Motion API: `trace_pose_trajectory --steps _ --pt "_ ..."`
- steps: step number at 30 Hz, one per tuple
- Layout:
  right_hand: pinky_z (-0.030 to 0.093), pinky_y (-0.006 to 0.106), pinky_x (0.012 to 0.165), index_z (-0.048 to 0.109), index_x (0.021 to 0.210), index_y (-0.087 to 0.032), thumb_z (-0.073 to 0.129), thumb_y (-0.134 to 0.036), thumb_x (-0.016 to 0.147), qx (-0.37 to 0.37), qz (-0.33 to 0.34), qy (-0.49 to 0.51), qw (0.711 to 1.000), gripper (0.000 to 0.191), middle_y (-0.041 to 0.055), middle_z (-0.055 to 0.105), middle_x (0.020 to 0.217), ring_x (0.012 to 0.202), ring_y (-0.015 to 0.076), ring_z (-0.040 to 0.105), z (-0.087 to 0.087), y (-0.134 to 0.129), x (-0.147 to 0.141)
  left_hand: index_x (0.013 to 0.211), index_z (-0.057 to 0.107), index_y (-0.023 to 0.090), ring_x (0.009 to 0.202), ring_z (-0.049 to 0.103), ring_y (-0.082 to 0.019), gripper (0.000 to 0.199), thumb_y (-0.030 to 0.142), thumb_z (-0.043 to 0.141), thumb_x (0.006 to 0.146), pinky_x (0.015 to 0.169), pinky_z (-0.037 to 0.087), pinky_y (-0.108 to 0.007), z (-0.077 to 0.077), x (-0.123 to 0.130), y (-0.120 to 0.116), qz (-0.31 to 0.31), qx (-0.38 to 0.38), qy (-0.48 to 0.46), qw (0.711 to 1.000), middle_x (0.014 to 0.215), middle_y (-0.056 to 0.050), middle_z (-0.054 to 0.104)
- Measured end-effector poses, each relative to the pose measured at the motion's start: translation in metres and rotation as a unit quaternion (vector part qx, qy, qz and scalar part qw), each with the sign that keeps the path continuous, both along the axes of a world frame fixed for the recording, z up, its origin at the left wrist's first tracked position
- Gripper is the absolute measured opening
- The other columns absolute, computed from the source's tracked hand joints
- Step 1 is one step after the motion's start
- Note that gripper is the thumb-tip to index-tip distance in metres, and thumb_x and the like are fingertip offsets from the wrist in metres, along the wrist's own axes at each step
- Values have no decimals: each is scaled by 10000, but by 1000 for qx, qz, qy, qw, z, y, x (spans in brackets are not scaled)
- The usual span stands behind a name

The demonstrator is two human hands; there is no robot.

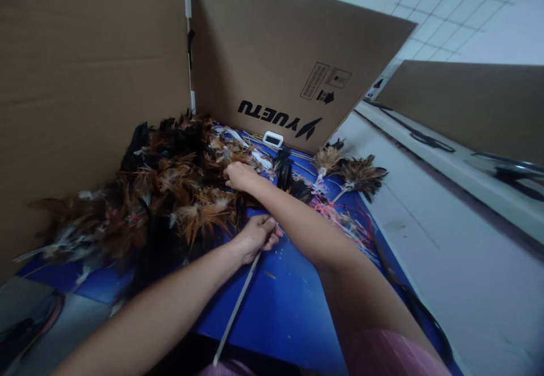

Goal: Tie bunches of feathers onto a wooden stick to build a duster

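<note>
My left hand (258,236) is closed around one end of a thin, pale stick (237,307), which slants down toward my lap over the blue tabletop (289,291). Past it, my right hand (240,176) reaches to the near right side of a heap of brown and black feathers (170,178). Its fingers are curled together among the feathers; what they pinch is hidden. Orange-brown feather tufts (202,214) lie just left of both hands. Black feathers (285,175) stand right of my right hand, partly behind the forearm.
Tall cardboard panels (272,42) wall the table's back and left. A small white digital device (272,139) rests by the back panel. Finished-looking feather bundles (361,175) lie at the right edge, near pink and white strings (331,212). Beyond is a white surface (442,240).
</note>
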State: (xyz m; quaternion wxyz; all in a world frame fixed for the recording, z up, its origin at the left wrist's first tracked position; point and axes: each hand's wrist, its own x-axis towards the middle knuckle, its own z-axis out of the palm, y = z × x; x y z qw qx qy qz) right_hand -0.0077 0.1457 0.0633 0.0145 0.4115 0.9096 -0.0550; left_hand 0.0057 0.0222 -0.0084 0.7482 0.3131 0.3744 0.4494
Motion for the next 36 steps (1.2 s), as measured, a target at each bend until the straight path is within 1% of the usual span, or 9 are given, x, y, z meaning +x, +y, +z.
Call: trace_pose_trajectory --steps 3,8,12,15,19,25,28,32,36 --pt "468 297 783 719 848 -171 639 -152 735 -11 8 53 999 140 103 715 909 924 239 662 -2 8 3 681 514 123 389 360 -27 322 390 624 822 350 161 -156 0 0 -1 -2 2 -5 1000 585 2 515" --pt "471 226 663 661 826 -150 632 -206 758 -64 -6 201 978 93 0 684 744 721 142 641 17 12 18 731 538 121 389 341 -33 302 394 624 827 354 154 -159 4 -1 -3 -7 5 -14 1000 561 16 501" --pt "418 197 502 540 669 -161 636 -144 739 -245 -46 421 872 120 -6 655 646 536 95 569 34 8 32 708 538 117 378 321 -32 304 379 620 836 353 141 -162 7 -3 -3 -5 11 -12 1000 529 18 488" --pt "365 176 449 517 672 -172 649 -183 759 -293 -65 493 817 158 -15 624 614 535 92 565 45 4 41 659 533 112 364 297 -27 346 396 611 842 349 126 -164 8 -3 -3 1 18 -9 1000 486 24 457" --pt "336 161 428 545 707 -158 674 -163 747 -288 -93 558 773 136 -35 569 598 531 75 542 62 -6 59 673 556 101 369 304 -27 350 403 616 839 349 130 -154 10 -5 -2 6 33 -16 999 478 21 454" --pt "384 182 442 574 726 -171 722 -337 742 -198 -24 631 750 223 -32 580 587 505 77 527 82 -60 110 748 596 71 358 293 -17 341 374 542 895 340 164 -143 7 -9 3 19 49 -37 998 498 7 479" --pt "404 195 430 609 762 -174 734 -360 733 -195 -27 648 736 226 -19 619 606 490 83 537 71 -93 138 823 592 88 401 368 -27 272 354 580 874 334 203 -138 10 -10 4 37 53 -56 996 651 -37 575" --pt "386 186 402 628 721 -149 768 -320 689 -226 -103 652 716 224 -8 637 588 443 67 523 31 -112 161 814 581 91 428 407 -31 257 342 635 833 327 240 -138 16 -10 2 34 58 -75 995 765 -67 610" --pt "403 184 386 609 689 -131 809 -351 587 -265 -215 676 653 315 10 645 584 504 114 610 -7 -108 164 791 577 96 408 389 -26 251 330 664 812 317 230 -128 17 -10 -1 17 59 -76 995 698 -36 575"
